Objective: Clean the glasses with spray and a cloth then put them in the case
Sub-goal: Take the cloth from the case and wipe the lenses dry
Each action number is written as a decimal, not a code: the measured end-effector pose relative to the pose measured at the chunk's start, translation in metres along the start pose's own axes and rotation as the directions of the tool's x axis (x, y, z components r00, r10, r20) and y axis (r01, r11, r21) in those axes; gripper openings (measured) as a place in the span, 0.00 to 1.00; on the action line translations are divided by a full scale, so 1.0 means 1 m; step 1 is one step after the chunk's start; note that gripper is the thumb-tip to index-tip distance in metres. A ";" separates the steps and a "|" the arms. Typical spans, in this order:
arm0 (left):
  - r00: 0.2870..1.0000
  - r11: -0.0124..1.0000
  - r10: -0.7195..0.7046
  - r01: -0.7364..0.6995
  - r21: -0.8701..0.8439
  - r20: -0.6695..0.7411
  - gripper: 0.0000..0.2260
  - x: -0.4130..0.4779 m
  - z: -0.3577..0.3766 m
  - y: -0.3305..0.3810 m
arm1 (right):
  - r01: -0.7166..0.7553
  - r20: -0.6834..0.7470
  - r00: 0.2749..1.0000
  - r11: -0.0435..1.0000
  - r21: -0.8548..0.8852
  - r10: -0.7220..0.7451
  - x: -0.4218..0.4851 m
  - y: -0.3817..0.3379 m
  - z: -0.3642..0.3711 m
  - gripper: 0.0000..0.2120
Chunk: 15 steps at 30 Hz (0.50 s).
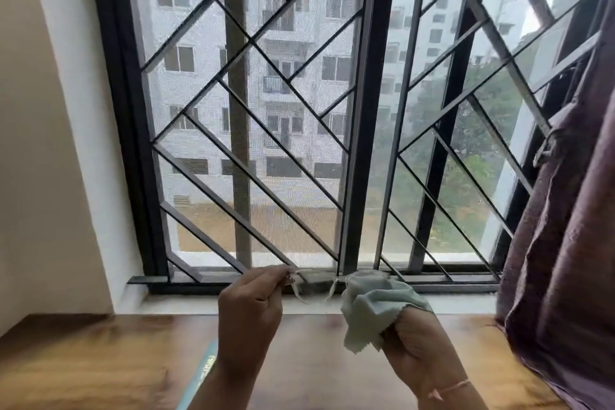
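Glasses (314, 288) and cloth (376, 303) held near window sill (186, 304).

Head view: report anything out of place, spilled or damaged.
Nothing stands out. The left hand pinches one end of the glasses, and the right hand holds the cloth bunched over the other lens, both above the wooden table. No spill or breakage shows. The spray and case are out of view.

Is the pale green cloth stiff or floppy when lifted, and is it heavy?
Probably floppy: the cloth bunches in folds over the right hand, one corner hanging down. Likely very light, as it looks thin and drapes against the glasses that the left hand pinches.
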State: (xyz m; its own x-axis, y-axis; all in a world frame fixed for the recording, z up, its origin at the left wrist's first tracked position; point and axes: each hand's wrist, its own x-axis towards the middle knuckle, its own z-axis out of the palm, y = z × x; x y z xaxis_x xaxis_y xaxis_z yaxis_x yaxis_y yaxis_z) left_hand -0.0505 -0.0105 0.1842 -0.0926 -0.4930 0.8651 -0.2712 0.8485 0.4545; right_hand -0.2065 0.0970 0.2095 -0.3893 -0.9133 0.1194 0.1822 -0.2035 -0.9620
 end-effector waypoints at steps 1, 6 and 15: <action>1.000 1.000 0.004 -0.004 -0.003 0.006 0.09 -0.001 0.000 0.000 | -0.001 -0.082 0.997 0.999 0.038 0.004 -0.001 0.005 0.002 0.06; 0.999 0.999 0.031 -0.031 -0.023 0.011 0.09 -0.005 -0.001 0.004 | 0.057 -0.220 0.975 0.985 0.161 -0.020 -0.006 0.011 0.012 0.09; 0.998 0.999 -0.014 0.012 -0.030 -0.061 0.07 -0.002 -0.008 0.005 | -0.035 -0.166 0.981 0.927 0.374 0.104 -0.002 0.003 0.008 0.06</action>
State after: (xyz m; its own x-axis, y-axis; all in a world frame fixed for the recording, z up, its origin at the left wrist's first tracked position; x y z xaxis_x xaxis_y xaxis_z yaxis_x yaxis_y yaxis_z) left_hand -0.0440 -0.0040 0.1862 -0.0299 -0.4921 0.8700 -0.2437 0.8477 0.4711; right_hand -0.1980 0.0953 0.2086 -0.5128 -0.8582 -0.0237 0.5200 -0.2885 -0.8040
